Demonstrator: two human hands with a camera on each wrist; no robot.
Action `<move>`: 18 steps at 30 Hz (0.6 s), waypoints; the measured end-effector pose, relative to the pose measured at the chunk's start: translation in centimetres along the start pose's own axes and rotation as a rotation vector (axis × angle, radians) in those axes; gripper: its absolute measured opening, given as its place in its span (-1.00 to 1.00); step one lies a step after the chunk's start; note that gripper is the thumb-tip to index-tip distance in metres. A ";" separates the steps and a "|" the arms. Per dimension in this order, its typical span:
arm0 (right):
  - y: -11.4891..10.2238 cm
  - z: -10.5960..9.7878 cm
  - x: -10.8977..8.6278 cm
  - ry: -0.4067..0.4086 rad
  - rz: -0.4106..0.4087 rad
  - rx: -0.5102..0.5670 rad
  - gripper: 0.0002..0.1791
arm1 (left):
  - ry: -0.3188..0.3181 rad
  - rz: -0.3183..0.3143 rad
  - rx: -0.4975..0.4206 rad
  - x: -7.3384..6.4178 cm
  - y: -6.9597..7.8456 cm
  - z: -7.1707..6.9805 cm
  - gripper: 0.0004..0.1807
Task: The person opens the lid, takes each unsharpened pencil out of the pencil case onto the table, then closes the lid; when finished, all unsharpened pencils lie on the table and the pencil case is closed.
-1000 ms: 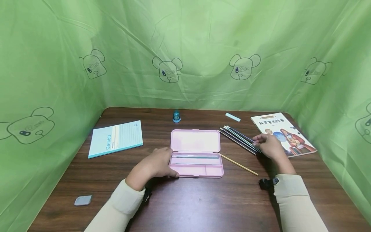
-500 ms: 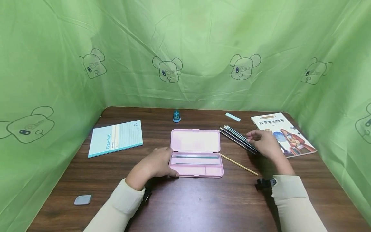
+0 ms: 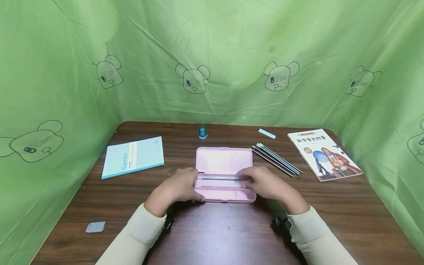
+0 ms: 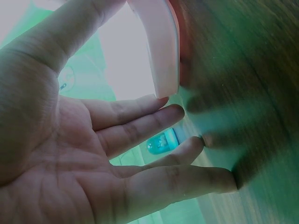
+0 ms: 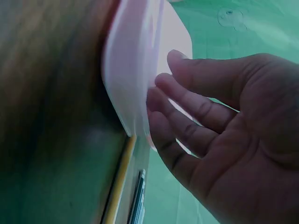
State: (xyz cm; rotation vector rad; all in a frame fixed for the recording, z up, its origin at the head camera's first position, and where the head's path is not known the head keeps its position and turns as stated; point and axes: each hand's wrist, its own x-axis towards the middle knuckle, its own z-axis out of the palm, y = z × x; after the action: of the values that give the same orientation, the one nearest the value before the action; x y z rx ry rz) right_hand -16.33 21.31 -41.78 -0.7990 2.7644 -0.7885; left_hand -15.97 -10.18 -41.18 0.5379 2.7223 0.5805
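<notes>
A pink pencil case (image 3: 212, 194) lies with its lid up in the middle of the table, a dark pencil (image 3: 215, 179) in its long compartment. My left hand (image 3: 177, 187) holds the case's left end, thumb at the front corner and a fingertip at the back corner in the left wrist view; the other fingers are spread. Over the case's right end is my right hand (image 3: 265, 184), fingers bent a little around the pencil's end. In the right wrist view its thumb stands apart from the fingers, nothing showing between them. A yellow pencil (image 5: 119, 182) sticks out beyond that end.
Several dark pencils (image 3: 276, 160) lie right of the lid, near a picture-covered book (image 3: 326, 154). Behind stand a blue sharpener (image 3: 202, 132) and a pale blue strip (image 3: 267, 133). On the left are a light blue notebook (image 3: 132, 157) and a grey eraser (image 3: 95, 227).
My right hand has left the dark pencils and moved left to the case's right end, now covering the yellow pencil in the head view. My left hand has stayed at the case.
</notes>
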 end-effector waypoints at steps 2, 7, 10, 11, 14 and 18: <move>-0.3 0.4 0.1 -0.033 0.006 -0.001 -0.66 | 0.000 0.003 0.001 0.0 0.0 0.0 -0.13; -0.4 0.8 0.2 -0.087 -0.003 0.015 -0.66 | 0.003 0.000 0.000 0.0 0.0 -0.1 -0.15; -0.4 0.9 0.2 -0.090 -0.022 -0.002 -0.67 | 0.005 0.000 -0.001 -0.1 0.0 -0.1 -0.17; -0.3 1.0 0.2 -0.089 -0.027 -0.010 -0.67 | 0.004 0.001 -0.001 -0.1 0.0 -0.1 -0.18; -0.4 1.1 0.2 -0.089 -0.041 -0.042 -0.61 | 0.005 0.003 0.000 -0.1 0.0 0.0 -0.19; -0.5 1.2 0.2 -0.092 -0.058 -0.062 -0.53 | 0.001 -0.001 -0.002 -0.1 0.1 0.0 -0.15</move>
State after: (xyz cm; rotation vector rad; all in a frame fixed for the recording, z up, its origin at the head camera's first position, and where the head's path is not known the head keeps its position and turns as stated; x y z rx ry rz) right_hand -15.96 20.30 -42.52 -0.9066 2.7076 -0.6611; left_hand -15.88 -10.16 -41.10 0.5354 2.7227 0.5829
